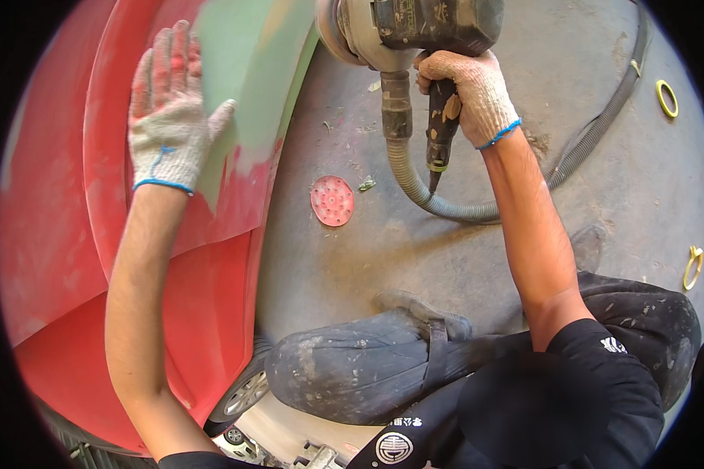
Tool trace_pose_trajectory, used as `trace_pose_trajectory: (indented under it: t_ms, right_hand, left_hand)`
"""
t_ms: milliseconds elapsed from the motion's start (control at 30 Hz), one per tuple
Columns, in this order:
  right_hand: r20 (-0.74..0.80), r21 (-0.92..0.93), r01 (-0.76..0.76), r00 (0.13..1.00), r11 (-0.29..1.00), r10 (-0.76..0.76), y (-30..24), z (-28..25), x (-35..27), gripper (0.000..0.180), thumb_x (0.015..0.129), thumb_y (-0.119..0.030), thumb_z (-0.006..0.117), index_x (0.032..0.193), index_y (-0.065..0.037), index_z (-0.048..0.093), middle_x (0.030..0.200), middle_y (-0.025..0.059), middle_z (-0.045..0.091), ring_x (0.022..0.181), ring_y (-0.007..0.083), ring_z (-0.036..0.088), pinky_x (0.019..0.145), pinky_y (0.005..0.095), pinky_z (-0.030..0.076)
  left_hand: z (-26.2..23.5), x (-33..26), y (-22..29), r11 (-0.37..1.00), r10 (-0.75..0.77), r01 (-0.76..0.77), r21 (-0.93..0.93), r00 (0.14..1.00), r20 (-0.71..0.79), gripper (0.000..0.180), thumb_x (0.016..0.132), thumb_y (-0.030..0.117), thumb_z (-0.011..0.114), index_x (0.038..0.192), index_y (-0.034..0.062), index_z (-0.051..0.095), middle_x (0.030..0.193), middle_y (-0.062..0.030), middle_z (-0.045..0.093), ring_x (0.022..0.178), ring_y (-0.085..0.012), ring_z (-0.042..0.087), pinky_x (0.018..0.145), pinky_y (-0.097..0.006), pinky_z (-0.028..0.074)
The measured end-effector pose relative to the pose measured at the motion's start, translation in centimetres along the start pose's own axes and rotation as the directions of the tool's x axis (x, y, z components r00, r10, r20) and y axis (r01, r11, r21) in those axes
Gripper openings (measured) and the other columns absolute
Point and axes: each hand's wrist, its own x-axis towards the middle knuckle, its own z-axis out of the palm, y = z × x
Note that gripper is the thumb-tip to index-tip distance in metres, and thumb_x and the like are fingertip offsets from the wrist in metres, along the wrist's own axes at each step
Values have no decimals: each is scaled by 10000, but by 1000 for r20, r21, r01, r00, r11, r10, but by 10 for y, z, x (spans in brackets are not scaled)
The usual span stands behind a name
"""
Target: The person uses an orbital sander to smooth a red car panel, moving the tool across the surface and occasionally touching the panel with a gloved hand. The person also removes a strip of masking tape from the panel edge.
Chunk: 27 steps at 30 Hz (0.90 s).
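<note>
My left hand (pixel 168 129), in a white knit glove with red dust on its fingers, lies flat with fingers stretched on a red car body panel (pixel 203 281). Just beside it spreads a pale green sanded patch (pixel 250 86) with blurred edges. My right hand (pixel 465 86), also gloved, is wrapped round the black handle of an electric sander (pixel 438 23). The sander is held up over the floor, apart from the panel, its round head toward the car. A ribbed grey hose (pixel 403 168) hangs from it.
A round red sanding disc (pixel 332 201) with holes lies on the grey floor (pixel 352 266). Rolls of yellow tape (pixel 666 99) rest at the right. The hose's dark length (pixel 602 117) runs behind my right forearm. A car wheel (pixel 242 391) shows near my bent knee.
</note>
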Motion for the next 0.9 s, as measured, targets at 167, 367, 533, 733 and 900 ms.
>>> trace_pose_trajectory:
  t_ms: [167,367,533,733,900]
  right_hand:
    - [-68,-92,-68,996,993,62,1,10,-6,146,694,-94,679,807,-5,653,709,34,610,617,114,534,555,259,425]
    - [-3,-107,-36,999,994,36,-4,52,-24,321,631,-98,697,921,15,621,768,56,645,681,144,591,613,301,506]
    - [137,-272,237,969,933,-206,25,89,-31,587,651,-72,670,1216,-23,517,1084,168,666,1020,280,641,917,348,486]
    - [135,-361,250,967,899,-215,25,94,-40,633,658,-96,700,1256,-58,496,1090,207,648,1047,371,624,901,374,500]
    - [105,-373,338,941,864,-323,12,85,-16,595,665,-90,698,1228,-52,511,1059,191,658,1010,363,632,882,365,501]
  left_hand:
    - [12,-26,24,991,93,-89,-98,995,42,954,773,661,574,1472,60,329,1578,-71,232,1462,-223,189,1202,-372,91]
    - [22,-74,50,890,82,-93,-447,996,-43,934,729,553,671,1431,15,371,1562,-129,256,1447,-266,237,1183,-405,161]
    - [-9,-105,79,496,177,-102,-862,984,-14,718,755,415,715,1276,-26,492,1280,-210,515,1237,-375,455,1057,-473,342]
    - [-30,-112,116,285,97,-67,-956,994,-41,655,739,366,715,1213,-28,493,1247,-203,533,1160,-352,508,966,-467,412]
    - [-39,-102,119,147,202,8,-989,979,38,710,771,368,700,1306,-31,458,1311,-219,518,1222,-369,485,1016,-461,392]
